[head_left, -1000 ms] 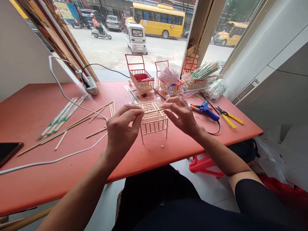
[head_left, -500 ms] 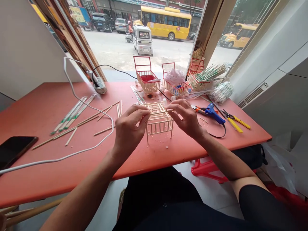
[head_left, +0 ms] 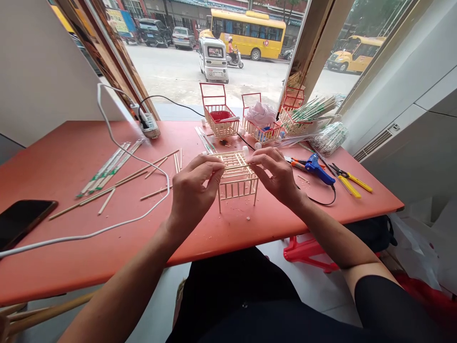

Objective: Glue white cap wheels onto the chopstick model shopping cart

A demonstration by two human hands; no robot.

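Note:
A small cart frame (head_left: 238, 188) built of thin wooden sticks stands on the table in front of me, with slatted sides and legs pointing down. Across its top, a thin wooden stick (head_left: 237, 166) runs level between my two hands. My left hand (head_left: 196, 188) pinches the stick's left end between thumb and fingertips. At the other end, the thumb and fingers of my right hand (head_left: 274, 174) close on the stick. White round wheels (head_left: 245, 151) show at the frame's far side. My fingers hide both stick ends.
A blue glue gun (head_left: 319, 170) and yellow-handled pliers (head_left: 352, 183) lie at right. Wooden sticks (head_left: 132, 178), a white cable (head_left: 157, 207) and a phone (head_left: 26, 221) lie at left. Behind stand red-trimmed stick carts (head_left: 221, 121), one filled with wrapped chopsticks (head_left: 312, 109).
Both hands keep their pinch on the stick, with almost no movement. The view has shifted slightly. Outside the window, a scooter rider has moved right past the white vehicle.

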